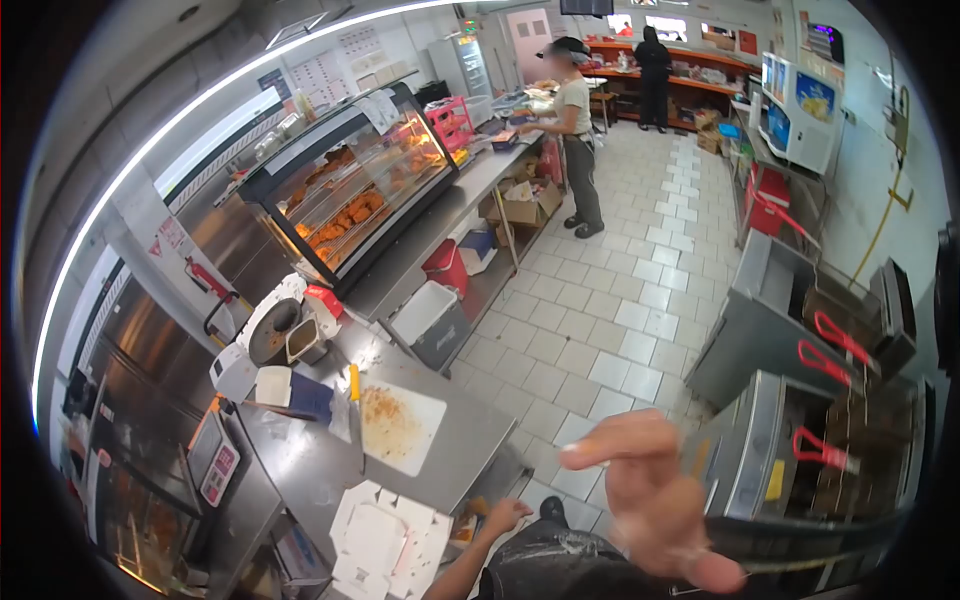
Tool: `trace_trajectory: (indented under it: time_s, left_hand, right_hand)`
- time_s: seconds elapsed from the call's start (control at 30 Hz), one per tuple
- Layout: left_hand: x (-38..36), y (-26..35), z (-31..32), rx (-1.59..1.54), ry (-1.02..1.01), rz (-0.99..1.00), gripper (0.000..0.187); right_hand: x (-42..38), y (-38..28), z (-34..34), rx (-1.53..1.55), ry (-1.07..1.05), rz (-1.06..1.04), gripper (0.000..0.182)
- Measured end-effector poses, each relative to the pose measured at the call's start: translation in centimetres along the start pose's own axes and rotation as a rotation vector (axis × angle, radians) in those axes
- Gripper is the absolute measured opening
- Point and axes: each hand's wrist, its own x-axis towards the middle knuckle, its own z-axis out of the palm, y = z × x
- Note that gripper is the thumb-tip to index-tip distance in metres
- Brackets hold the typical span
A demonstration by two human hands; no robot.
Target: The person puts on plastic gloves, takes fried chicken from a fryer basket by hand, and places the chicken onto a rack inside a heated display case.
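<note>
My right hand point(650, 490) is raised close to the camera. Its fingers are apart, the index finger bent toward the left, and nothing shows in its grasp. Lower down, my left hand point(508, 515) hangs beside the steel table's edge with loosely bent fingers and no visible object. Unfolded white cardboard boxes point(385, 545) lie on the table corner nearest that hand. Farther along are a stained white cutting board point(402, 425) and a knife with a yellow handle point(354, 383) at its left edge. My dark apron point(560, 562) carries whitish smears.
A heated display case point(350, 190) holds fried food. Fryers with red-handled baskets point(825, 447) stand at right. A co-worker point(572, 130) works at the counter; another person point(653, 75) stands at the back. A grey bin point(430, 325) sits under the counter, and a scale point(215, 460) is at left.
</note>
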Motion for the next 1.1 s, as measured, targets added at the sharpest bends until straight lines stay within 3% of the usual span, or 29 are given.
trace_trajectory:
  time_s: [0.17,0.23,0.27,0.3,0.33,0.4,0.43,0.47,0.53,0.6,0.63,0.7,0.77,0.87,0.97,1.03,1.1]
  left_hand:
    - [9.6,1.3,-0.5,-0.151,-0.069,-0.052,0.023]
    - [15.4,1.5,-0.2,-0.292,-0.145,-0.05,0.023]
    - [19.7,0.0,1.0,-0.331,-0.244,-0.149,0.028]
    - [23.1,0.2,1.6,-0.484,-0.255,-0.11,0.034]
    - [26.9,1.0,1.8,-0.469,-0.295,-0.127,0.037]
    - [32.8,5.7,0.6,-0.318,-0.362,-0.122,0.036]
    - [34.6,10.8,-1.9,-0.175,-0.384,-0.098,0.033]
    - [37.3,12.3,-2.5,-0.181,-0.283,-0.011,0.034]
    - [42.5,15.2,-3.5,-0.198,-0.081,0.16,0.037]
    - [48.0,17.4,-6.3,-0.025,-0.229,0.183,0.042]
    - [50.1,18.0,-7.8,0.065,-0.305,0.188,0.044]
    - [53.8,17.5,-9.7,0.096,-0.251,0.219,0.046]
    - [57.9,15.3,-11.0,0.171,-0.254,0.202,0.045]
    - [61.8,12.3,-14.0,0.3,-0.318,0.014,0.044]
    - [64.5,6.4,-16.2,0.318,-0.346,-0.194,0.042]
    - [65.1,4.7,-18.5,0.531,-0.377,-0.419,0.043]
    - [65.0,2.1,-22.0,0.35,-0.418,-0.525,0.042]
  right_hand:
    - [-3.8,12.6,-10.3,-0.079,-0.27,0.357,0.049]
    - [-8.4,20.0,-14.2,-0.082,-0.224,0.77,0.049]
    - [-12.6,23.9,-16.3,-0.228,-0.184,0.979,0.048]
    - [-18.0,28.1,-19.1,-0.378,-0.132,1.177,0.046]
    - [-26.8,32.1,-23.5,-0.72,-0.371,1.278,0.053]
    - [-36.8,30.9,-29.0,-1.203,-1.188,1.646,0.054]
    - [-44.8,31.4,-33.7,-0.894,-1.455,1.894,0.042]
    - [-49.6,29.9,-36.9,-0.651,-1.436,2.131,0.042]
    - [-50.1,26.7,-41.0,-0.519,-0.821,2.491,0.041]
    - [-48.2,26.1,-43.7,-0.488,-0.366,2.585,0.04]
    - [-47.3,26.5,-44.8,-0.474,-0.227,2.59,0.039]
    - [-45.8,28.9,-46.8,-0.445,-0.056,2.573,0.038]
    - [-44.5,32.6,-48.7,-0.408,0.029,2.549,0.038]
    - [-42.8,40.0,-51.4,-0.332,0.053,2.517,0.036]
    - [-40.4,49.2,-54.5,-0.275,-0.039,2.473,0.035]
    - [-37.7,55.7,-57.3,-0.25,-0.126,2.442,0.034]
    - [-34.6,62.4,-60.9,-0.255,-0.24,2.393,0.033]
